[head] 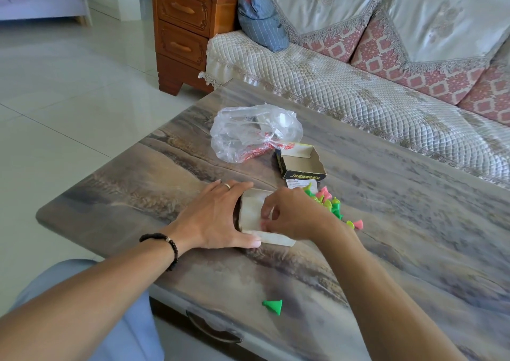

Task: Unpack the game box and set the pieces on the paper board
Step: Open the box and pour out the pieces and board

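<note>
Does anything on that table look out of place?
One green piece lies on its side near the table's front edge, well apart from the pile of pieces beside the right hand. It looks like a stray. Nothing seems damaged.

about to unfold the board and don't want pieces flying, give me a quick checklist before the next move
1. Game box emptied: ok, open, nothing seen inside.
2. Folded paper board held down: ok, left hand lies flat on its edge.
3. Right hand has a flap: ok, fingers pinch the paper.
4. Unfolding room on the right: not ok, pile of pieces sits right beside the board.
5. Stray green piece: not ok, lying near the table edge.
</note>
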Demonstrator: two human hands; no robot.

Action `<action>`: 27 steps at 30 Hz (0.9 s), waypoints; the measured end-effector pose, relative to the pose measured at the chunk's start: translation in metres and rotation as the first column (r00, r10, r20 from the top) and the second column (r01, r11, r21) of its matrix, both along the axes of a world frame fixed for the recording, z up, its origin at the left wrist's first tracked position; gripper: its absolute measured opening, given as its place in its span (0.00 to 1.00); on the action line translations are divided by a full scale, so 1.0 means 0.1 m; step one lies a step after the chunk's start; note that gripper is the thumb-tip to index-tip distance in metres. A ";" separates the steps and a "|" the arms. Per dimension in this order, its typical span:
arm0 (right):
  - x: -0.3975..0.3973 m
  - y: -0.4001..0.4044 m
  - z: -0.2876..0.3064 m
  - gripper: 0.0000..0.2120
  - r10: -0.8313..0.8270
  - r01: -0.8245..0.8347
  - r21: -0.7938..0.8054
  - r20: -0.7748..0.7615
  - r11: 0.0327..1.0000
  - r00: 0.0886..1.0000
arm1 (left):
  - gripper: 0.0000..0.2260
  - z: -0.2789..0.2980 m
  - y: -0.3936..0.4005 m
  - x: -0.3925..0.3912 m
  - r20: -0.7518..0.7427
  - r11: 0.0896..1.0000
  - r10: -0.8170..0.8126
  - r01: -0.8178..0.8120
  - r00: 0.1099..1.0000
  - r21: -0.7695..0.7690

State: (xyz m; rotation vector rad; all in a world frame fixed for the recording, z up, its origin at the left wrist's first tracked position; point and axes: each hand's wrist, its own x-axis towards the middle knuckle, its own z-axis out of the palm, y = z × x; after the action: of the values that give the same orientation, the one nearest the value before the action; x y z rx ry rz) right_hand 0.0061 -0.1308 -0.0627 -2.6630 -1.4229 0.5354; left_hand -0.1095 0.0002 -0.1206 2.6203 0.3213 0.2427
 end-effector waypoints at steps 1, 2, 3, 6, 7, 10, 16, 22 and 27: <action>-0.01 0.01 -0.01 0.05 -0.004 0.004 0.003 0.000 1.000 1.000 | 0.49 0.00 0.00 0.00 -0.001 1.000 -0.002 0.002 1.000 -0.003; -0.01 0.03 -0.01 0.05 -0.002 0.002 0.012 0.006 1.000 1.000 | 0.49 0.00 0.00 0.00 -0.002 1.000 -0.003 0.003 1.000 -0.004; -0.02 0.04 -0.02 0.05 0.006 -0.006 0.023 0.016 1.000 1.000 | 0.49 0.01 0.00 0.00 -0.001 1.000 -0.004 0.004 1.000 -0.004; -0.04 0.03 -0.03 0.05 0.013 -0.015 0.061 0.037 0.998 0.999 | 0.49 -0.01 0.01 0.00 0.004 1.000 -0.005 0.005 1.000 -0.017; -0.04 0.02 -0.04 0.05 0.004 -0.007 0.076 0.028 0.997 1.000 | 0.49 -0.01 0.01 0.00 0.005 1.000 -0.005 0.005 1.000 -0.019; -0.01 -0.03 -0.02 0.05 -0.076 0.100 0.191 -0.130 0.976 0.989 | 0.48 -0.01 0.00 -0.01 0.015 1.000 -0.008 0.008 1.000 -0.021; 0.27 -0.19 0.11 0.06 -0.379 0.363 0.556 -0.090 0.748 0.921 | 0.49 -0.03 0.02 0.00 0.032 0.998 0.026 -0.025 0.999 -0.049; 0.35 -0.28 -0.14 0.09 -0.378 0.307 0.340 0.168 0.889 0.910 | 0.49 -0.04 0.02 0.01 0.069 0.998 0.046 -0.044 0.997 -0.033; 0.06 -0.07 -0.02 0.13 -0.095 0.062 0.269 0.110 0.961 0.989 | 0.49 -0.05 0.03 0.02 0.065 0.999 0.044 -0.043 0.997 -0.023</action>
State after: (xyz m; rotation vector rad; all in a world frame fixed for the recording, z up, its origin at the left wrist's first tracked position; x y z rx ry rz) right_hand 0.0124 -0.1377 -0.0648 -2.5597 -1.3047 0.1624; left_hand -0.1078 0.0034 -0.1253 2.5802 0.3571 0.3371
